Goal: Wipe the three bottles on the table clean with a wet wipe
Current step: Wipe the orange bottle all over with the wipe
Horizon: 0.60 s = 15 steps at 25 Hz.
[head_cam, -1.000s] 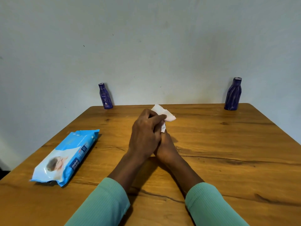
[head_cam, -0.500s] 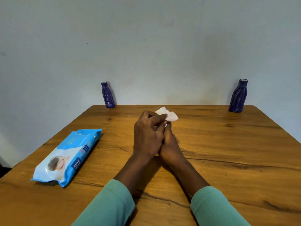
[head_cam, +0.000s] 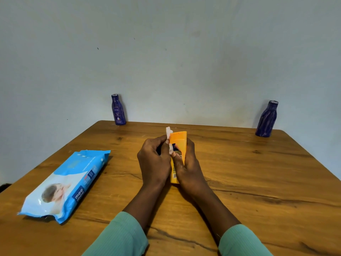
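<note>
An orange bottle [head_cam: 178,140] stands at the table's middle, gripped from the right by my right hand [head_cam: 186,167]. My left hand [head_cam: 154,161] presses a white wet wipe [head_cam: 168,133] against the bottle's left side; only a strip of the wipe shows above and beside my fingers. A small dark blue bottle [head_cam: 118,110] stands upright at the back left edge of the wooden table [head_cam: 258,172]. A larger dark blue bottle [head_cam: 266,119] stands upright at the back right corner. Both blue bottles are far from my hands.
A light blue pack of wet wipes [head_cam: 68,183] lies flat on the left side of the table. A plain wall rises right behind the table's back edge.
My hands have parted, and the orange bottle, hidden under them before, now shows between them. The wipe has gone from above my fingers to the bottle's left side.
</note>
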{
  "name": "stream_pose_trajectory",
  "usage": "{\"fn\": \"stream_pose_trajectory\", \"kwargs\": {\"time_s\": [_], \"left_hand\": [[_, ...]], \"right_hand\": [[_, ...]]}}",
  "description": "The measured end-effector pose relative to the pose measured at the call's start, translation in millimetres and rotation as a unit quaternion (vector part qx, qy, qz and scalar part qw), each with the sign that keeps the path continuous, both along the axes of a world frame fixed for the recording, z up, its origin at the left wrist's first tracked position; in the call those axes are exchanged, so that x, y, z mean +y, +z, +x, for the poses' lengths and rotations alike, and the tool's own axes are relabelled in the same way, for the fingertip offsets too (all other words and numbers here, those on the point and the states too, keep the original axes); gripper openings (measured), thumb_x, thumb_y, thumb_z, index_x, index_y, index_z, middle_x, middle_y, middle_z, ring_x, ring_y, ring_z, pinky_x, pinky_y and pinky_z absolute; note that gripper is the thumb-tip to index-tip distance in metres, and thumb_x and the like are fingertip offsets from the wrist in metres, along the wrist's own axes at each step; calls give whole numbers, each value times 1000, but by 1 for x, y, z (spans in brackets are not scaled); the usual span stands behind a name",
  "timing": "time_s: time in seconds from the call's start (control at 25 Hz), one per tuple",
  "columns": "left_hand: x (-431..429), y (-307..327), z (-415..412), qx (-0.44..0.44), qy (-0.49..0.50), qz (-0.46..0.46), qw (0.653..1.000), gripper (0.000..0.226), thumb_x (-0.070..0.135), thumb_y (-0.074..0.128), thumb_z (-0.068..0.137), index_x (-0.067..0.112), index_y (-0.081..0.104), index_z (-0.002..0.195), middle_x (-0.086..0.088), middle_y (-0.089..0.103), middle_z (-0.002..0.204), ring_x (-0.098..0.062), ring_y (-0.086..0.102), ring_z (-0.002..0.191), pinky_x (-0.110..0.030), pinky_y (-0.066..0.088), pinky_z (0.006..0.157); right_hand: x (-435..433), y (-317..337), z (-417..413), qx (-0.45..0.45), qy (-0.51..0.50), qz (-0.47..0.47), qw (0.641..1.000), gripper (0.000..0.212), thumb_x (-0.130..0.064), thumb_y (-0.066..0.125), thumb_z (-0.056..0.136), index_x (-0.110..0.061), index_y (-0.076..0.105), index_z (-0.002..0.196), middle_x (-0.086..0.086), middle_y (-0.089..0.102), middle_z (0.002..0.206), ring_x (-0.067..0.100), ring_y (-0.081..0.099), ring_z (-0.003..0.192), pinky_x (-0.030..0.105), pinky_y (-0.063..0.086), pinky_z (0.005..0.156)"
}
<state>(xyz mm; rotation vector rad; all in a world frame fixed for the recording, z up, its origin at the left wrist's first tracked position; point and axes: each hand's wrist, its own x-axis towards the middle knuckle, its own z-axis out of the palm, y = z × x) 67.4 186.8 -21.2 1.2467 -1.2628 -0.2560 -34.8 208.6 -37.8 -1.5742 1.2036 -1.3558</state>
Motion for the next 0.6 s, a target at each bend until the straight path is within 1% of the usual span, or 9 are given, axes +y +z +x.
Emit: {"fn": "stream_pose_trajectory", "kwargs": {"time_s": [0.04, 0.16, 0.24, 0.32, 0.36, 0.4, 0.48, 0.52, 0.6], "left_hand": [[2, 3, -3, -20, -12, -22, 999, 29, 17, 70, 98, 19, 73, 126, 4, 71, 114, 0, 66, 95, -10, 54, 73], [4, 6, -12, -99, -95, -72, 988, 32, 12, 73, 94, 20, 74, 125, 4, 66, 112, -3, 64, 100, -14, 56, 81], [1, 7, -10, -153, -136, -103, 973, 31, 9, 76, 91, 18, 76, 121, 1, 66, 110, -4, 63, 99, -13, 54, 81], [-5, 6, -4, -181, -161, -125, 962, 30, 9, 77, 91, 18, 78, 119, 1, 65, 107, -5, 63, 97, -11, 51, 80], [-7, 5, -1, -163, -165, -121, 965, 29, 10, 77, 91, 19, 78, 119, 2, 66, 107, -5, 64, 96, -11, 52, 79], [-9, 3, 1, -122, -163, -101, 974, 29, 11, 76, 92, 20, 78, 119, 4, 68, 107, -4, 66, 97, -14, 54, 79], [-11, 0, 4, -32, -139, -42, 989, 27, 14, 75, 93, 21, 77, 119, 7, 73, 108, -4, 70, 98, -18, 58, 80], [-12, -2, 5, -15, -122, -19, 992, 27, 14, 75, 93, 22, 76, 119, 8, 74, 108, -4, 71, 98, -17, 59, 79], [-10, -5, 2, -42, -106, -18, 993, 29, 15, 75, 93, 22, 75, 121, 9, 73, 106, -4, 71, 95, -15, 58, 77]], "right_hand": [[-1, 0, -1, -14, 0, 3, 1000, 54, -32, 50, 110, -52, 23, 153, -13, 63, 135, 11, 66, 120, 45, 61, 96], [-4, -4, -6, -59, 7, 8, 998, 61, -19, 50, 110, -59, 27, 149, -31, 66, 122, -1, 68, 114, 30, 64, 86], [-3, -4, -6, -65, 14, 18, 998, 68, -13, 51, 109, -66, 24, 142, -39, 66, 116, -4, 67, 116, 27, 63, 86], [-2, -4, -5, -74, 14, 18, 997, 65, -12, 51, 109, -61, 28, 146, -29, 68, 123, 3, 67, 120, 33, 62, 94], [-3, -2, -4, -83, 16, 19, 996, 61, -14, 50, 110, -57, 31, 149, -21, 67, 130, 7, 66, 123, 37, 61, 98], [-5, -2, -4, -95, 18, 24, 995, 58, -17, 49, 110, -54, 33, 152, -17, 64, 137, 9, 65, 126, 41, 60, 101], [-8, 0, -5, -124, 18, 32, 992, 56, -26, 47, 111, -55, 31, 156, -15, 57, 148, 13, 64, 129, 47, 60, 100], [-9, 0, -5, -138, 15, 37, 990, 54, -31, 46, 111, -56, 29, 156, -14, 55, 150, 17, 64, 129, 51, 61, 97], [-13, -2, -8, -165, 8, 53, 985, 49, -50, 40, 108, -55, 30, 156, -9, 57, 151, 22, 65, 129, 53, 61, 97]]}}
